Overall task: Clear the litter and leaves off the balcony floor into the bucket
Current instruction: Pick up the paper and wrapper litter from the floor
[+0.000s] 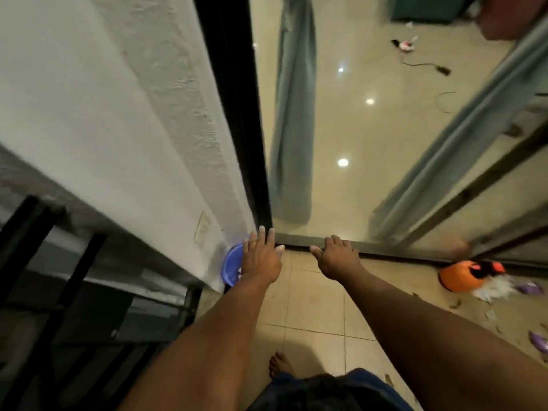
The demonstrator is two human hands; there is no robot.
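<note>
Both arms extended forward over tiled balcony floor point(314, 310). Left hand point(262, 256) spread, fingers straight, holding nothing, hanging in front of blue bucket point(231, 266); contact with bucket not determinable. Right hand point(338, 258) loosely open, fingers slightly bent, empty, above door track point(385, 250).

Bucket located on floor at foot of white textured wall point(118, 129), in corner beside black door frame point(237, 114); partly hidden by left hand.

Litter at right: white scraps point(493, 289), purple wrappers point(538, 341), dry leaves point(455, 304), scattered on tiles well apart from bucket. Orange ball-like object point(458, 275) beside scraps, near track.

Surroundings: black railing point(74, 277) at left. Grey curtain point(293, 129) hanging inside doorway; second curtain point(459, 143) at right. Glossy interior floor point(370, 129) beyond track, with cable point(427, 66) and small debris. Bare foot point(280, 367) on tiles below arms.
</note>
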